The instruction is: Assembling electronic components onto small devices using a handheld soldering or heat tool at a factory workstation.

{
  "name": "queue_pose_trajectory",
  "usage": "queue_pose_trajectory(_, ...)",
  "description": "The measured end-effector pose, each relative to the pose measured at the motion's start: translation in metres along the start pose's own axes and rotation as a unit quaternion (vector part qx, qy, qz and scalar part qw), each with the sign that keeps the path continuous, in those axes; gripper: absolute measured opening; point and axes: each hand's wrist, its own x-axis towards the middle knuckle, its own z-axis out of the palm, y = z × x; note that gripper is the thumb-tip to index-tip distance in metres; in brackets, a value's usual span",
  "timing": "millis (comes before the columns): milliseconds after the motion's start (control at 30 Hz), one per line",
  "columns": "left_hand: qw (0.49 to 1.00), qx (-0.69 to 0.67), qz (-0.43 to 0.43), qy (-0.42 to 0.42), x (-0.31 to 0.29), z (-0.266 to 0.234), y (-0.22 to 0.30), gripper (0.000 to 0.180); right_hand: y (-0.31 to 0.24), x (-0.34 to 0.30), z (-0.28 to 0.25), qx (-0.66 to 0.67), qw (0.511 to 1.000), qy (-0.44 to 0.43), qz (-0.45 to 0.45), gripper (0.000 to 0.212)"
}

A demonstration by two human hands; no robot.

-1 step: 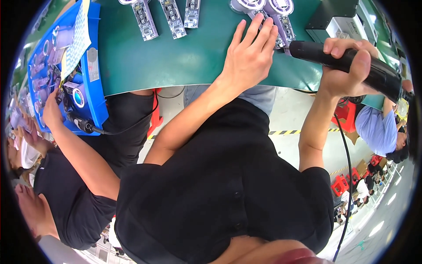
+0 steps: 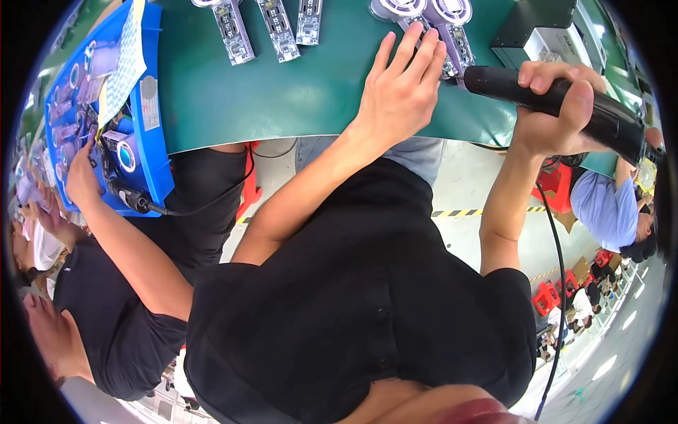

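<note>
My left hand (image 2: 401, 92) lies with fingers stretched out over a purple handheld device with a bare circuit board (image 2: 421, 33), partly hiding it. My right hand (image 2: 558, 106) is wrapped round a black electric screwdriver (image 2: 600, 116). The tool is tilted nearly flat, its tip at the lower end of a second device (image 2: 459, 46), just right of my left fingertips. Whether the tip touches a screw there is too small to tell. Each of these two devices has a round ring-shaped head at the far side.
Several more such devices (image 2: 233, 32) lie at the table's far left on the green mat (image 2: 268, 99). A blue bin (image 2: 152, 155) full of parts stands left, with a co-worker's hand (image 2: 83, 177) in it. A dark box (image 2: 540, 32) sits at the far right. A black cable (image 2: 558, 254) hangs at right.
</note>
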Motion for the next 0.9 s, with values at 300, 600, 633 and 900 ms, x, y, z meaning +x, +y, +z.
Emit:
queue_pose_trajectory(300, 1.000, 0.000, -0.001, -0.005, 0.005, 0.002, 0.001, 0.053, -0.001, -0.016, 0.008, -0.010, 0.999, -0.050, 0.019, 0.023)
queue_pose_trajectory(600, 0.997, 0.029, -0.037, -0.067, 0.003, -0.015, 0.014, 0.066, 0.001, -0.029, 0.023, 0.011, 1.000, -0.006, 0.013, 0.020)
queue_pose_trajectory(633, 0.995, 0.008, -0.061, -0.077, 0.003, -0.016, 0.022, 0.069, 0.002, -0.031, 0.023, -0.009, 1.000, -0.004, -0.019, 0.031)
queue_pose_trajectory(900, 0.990, 0.058, -0.108, -0.067, 0.034, 0.011, 0.053, 0.087, -0.043, -0.036, -0.032, -0.008, 0.984, 0.147, -0.104, 0.037)
